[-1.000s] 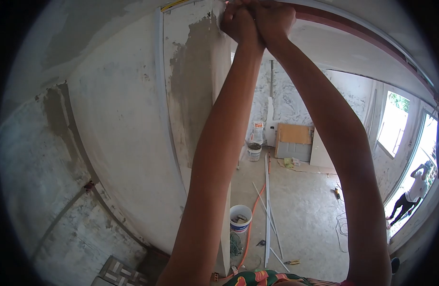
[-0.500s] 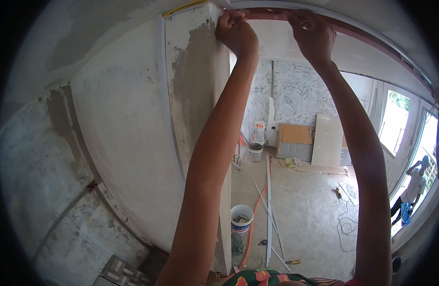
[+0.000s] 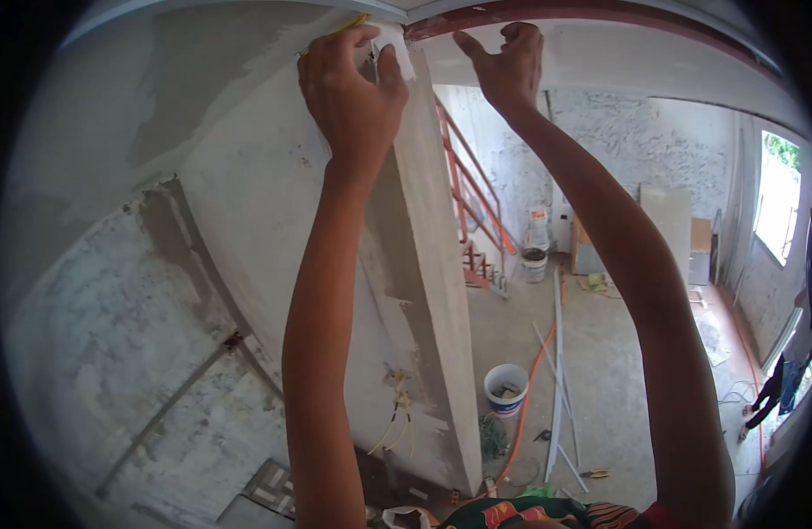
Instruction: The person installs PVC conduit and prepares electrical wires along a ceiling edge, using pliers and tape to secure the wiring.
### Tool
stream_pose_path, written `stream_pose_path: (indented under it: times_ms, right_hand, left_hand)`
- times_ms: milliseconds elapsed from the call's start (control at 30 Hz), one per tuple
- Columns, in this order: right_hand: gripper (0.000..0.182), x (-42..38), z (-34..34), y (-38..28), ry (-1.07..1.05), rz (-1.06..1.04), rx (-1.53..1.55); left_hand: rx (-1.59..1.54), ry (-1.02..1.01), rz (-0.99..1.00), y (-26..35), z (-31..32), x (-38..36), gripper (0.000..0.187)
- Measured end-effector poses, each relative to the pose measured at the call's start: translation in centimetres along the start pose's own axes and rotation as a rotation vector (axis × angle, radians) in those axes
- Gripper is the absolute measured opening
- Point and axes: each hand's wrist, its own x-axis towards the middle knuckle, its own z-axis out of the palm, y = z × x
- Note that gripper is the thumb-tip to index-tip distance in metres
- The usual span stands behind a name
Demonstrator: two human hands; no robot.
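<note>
Overhead, my left hand (image 3: 353, 93) is raised near the top of the plastered pillar (image 3: 437, 264). Its thumb and fingers are apart, with nothing visible between them, and a bit of yellow cable (image 3: 357, 22) shows just behind the fingertips. My right hand (image 3: 512, 72) is up just below a dark red beam (image 3: 547, 15). The right thumb points left, away from the bent fingers, and that hand looks bare too. Along the beam and ceiling runs a pale metal channel (image 3: 437, 9), which meets another strip above the pillar's top corner.
Down on the floor are a white bucket (image 3: 506, 388), an orange hose (image 3: 522, 414) and long pale metal strips (image 3: 558, 379). A red stair railing (image 3: 472, 176) rises behind the pillar. Yellow wires (image 3: 401, 410) stick out of the wall. A person (image 3: 781, 383) is partly visible at far right.
The camera view has swung left, bringing the stair railing into sight. My left hand has moved left off the beam's end and its fingers have spread. My right hand has come down from the beam.
</note>
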Motion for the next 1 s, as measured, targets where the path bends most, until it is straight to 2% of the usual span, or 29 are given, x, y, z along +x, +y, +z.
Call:
stream_pose_path:
  times_ms: [67,167,200,267,300,400,433,533,567,700,800,900,1000]
  right_hand:
    - [0.059,-0.6,1.4,-1.0,0.072,0.027,0.043]
    - [0.035,-1.2,2.3,-1.8,-0.141,-0.080,0.152]
    - [0.039,-2.0,3.6,-1.3,-0.312,0.010,0.182]
    - [0.039,-4.1,3.9,-2.3,-0.381,0.088,0.283]
    - [0.044,-4.7,3.3,-2.7,-0.485,0.157,0.315]
    - [0.057,-7.6,2.5,-2.9,-0.357,0.180,0.383]
    - [0.083,-8.1,2.4,-2.3,-0.492,0.245,0.420]
    - [0.107,-10.5,1.4,-1.7,-0.517,0.137,0.509]
    - [0.126,-11.3,1.1,-1.7,-0.578,0.166,0.492]
    - [0.134,-12.2,0.7,-2.7,-0.535,0.337,0.448]
    - [0.127,-12.2,0.6,-2.3,-0.601,0.343,0.482]
    - [0.121,-12.3,0.3,-2.3,-0.575,0.351,0.491]
    - [0.117,-12.9,0.6,-2.4,-0.517,0.331,0.461]
  left_hand:
    - [0.044,-0.092,-0.035,-0.5,-0.3,-0.6,0.037]
    - [0.126,-0.203,-0.050,-1.2,-0.4,-2.1,0.042]
    - [0.110,-0.228,-0.045,-1.7,-0.2,-2.6,0.043]
    - [0.097,-0.255,-0.040,-1.7,0.1,-2.8,0.043]
    - [0.099,-0.254,-0.039,-1.6,0.2,-2.8,0.041]
    - [0.193,-0.327,-0.029,-0.7,-0.4,-2.3,0.040]
    - [0.240,-0.363,-0.023,-0.3,-0.7,-1.8,0.039]
    - [0.319,-0.507,0.036,0.4,-1.5,-0.1,0.036]
    - [0.284,-0.526,0.005,0.0,-1.5,0.2,0.038]
    - [0.217,-0.515,-0.141,-0.1,-0.9,0.2,0.042]
    - [0.233,-0.536,-0.197,0.7,-0.6,0.3,0.045]
    - [0.088,-0.520,-0.320,-0.3,-0.5,-0.3,0.056]
    - [0.093,-0.469,-0.356,-0.1,0.6,-1.9,0.070]
